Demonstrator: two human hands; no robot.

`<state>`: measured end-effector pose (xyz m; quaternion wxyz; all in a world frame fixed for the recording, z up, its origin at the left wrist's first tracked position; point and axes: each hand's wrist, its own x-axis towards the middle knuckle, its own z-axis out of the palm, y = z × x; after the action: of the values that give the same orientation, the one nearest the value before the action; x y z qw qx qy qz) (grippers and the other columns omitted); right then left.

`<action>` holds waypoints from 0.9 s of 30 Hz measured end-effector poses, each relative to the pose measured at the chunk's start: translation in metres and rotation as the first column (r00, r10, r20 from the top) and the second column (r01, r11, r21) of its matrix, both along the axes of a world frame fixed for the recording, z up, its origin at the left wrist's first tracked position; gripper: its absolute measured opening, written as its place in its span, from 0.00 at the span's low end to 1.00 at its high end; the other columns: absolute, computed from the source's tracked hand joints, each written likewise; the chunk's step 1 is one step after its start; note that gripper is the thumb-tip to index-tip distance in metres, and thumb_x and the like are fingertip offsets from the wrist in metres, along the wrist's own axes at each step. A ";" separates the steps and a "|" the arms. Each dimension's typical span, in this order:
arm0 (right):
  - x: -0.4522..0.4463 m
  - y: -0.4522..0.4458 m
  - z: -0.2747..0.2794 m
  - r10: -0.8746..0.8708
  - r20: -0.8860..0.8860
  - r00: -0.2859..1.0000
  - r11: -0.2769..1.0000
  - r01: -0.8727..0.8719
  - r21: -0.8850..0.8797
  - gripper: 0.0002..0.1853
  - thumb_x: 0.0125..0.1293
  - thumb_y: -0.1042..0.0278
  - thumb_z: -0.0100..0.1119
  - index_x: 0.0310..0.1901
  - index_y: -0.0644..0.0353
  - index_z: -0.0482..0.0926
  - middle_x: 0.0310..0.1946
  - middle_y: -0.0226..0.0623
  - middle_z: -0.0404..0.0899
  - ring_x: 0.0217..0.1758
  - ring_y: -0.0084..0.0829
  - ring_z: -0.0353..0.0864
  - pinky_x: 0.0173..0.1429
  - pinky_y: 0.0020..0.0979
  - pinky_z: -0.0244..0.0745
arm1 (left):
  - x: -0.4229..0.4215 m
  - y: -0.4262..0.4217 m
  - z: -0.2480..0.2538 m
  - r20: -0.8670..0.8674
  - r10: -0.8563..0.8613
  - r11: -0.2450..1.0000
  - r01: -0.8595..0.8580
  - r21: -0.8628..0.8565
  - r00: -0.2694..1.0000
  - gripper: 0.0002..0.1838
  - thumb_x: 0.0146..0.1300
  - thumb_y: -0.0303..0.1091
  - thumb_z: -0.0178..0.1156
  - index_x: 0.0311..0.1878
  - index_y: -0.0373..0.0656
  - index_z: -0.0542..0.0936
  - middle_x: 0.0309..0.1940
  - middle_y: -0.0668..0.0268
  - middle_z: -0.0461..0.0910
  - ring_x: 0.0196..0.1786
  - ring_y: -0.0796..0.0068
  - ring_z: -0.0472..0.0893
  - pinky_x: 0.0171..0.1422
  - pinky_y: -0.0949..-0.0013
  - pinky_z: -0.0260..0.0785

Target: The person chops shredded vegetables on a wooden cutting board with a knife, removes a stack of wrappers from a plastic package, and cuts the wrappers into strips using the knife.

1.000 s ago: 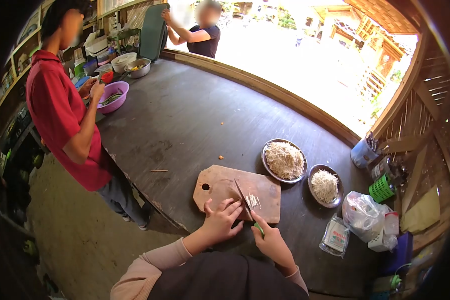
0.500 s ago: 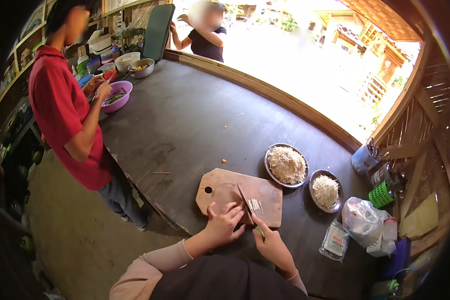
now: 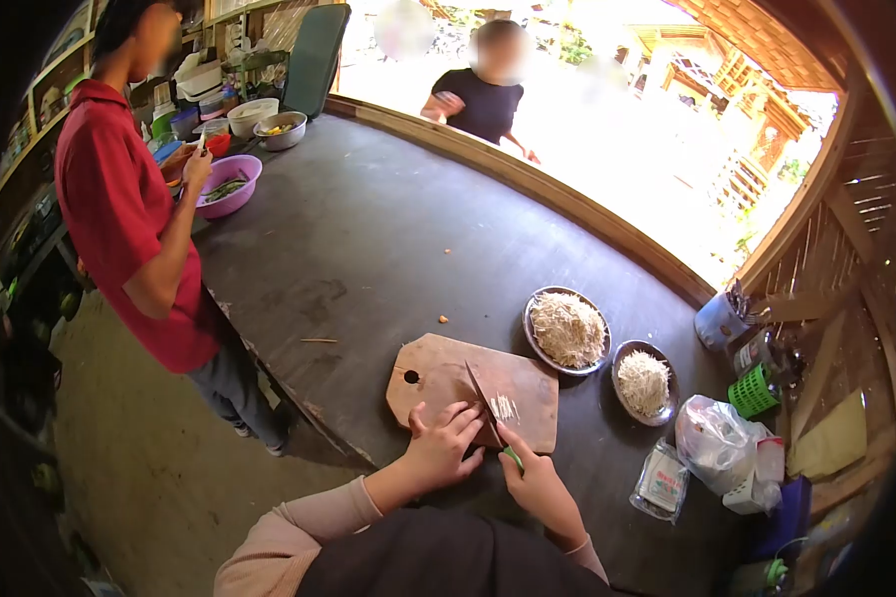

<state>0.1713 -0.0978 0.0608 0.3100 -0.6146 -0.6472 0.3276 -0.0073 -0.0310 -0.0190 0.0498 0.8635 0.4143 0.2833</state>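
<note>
My right hand grips a knife by its green handle. The blade lies across a wooden cutting board, its tip pointing away from me. Just left of the blade, my left hand presses down on the board with bent fingertips. Whatever sits under those fingers is hidden. Thin pale shreds lie on the board to the right of the blade. Beyond the board's right end stand a larger bowl of pale shreds and a smaller bowl of similar shreds.
A plastic bag, a clear packet, a green basket and a blue container are at the right. A person in red stands left by a purple basin. Another person is outside the opening.
The person outside has moved to the right, away from the dark green panel. The person in red has raised a hand above the basin. My hands and knife look nearly unmoved.
</note>
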 end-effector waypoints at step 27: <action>0.007 -0.003 0.011 0.021 0.078 0.997 0.988 -0.008 -0.155 0.26 0.71 0.70 0.57 0.70 0.48 0.70 0.26 0.61 0.77 0.25 0.50 0.80 0.39 0.37 0.76 | -0.003 -0.001 0.006 -0.028 -0.007 0.998 0.005 -0.061 1.000 0.29 0.61 0.52 0.62 0.61 0.46 0.79 0.66 0.68 0.76 0.71 0.72 0.68 0.66 0.36 0.44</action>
<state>0.1783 -0.1004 0.0720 0.2331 -0.6445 -0.6360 0.3546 -0.0104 -0.0322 -0.0133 0.0709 0.8667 0.4208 0.2583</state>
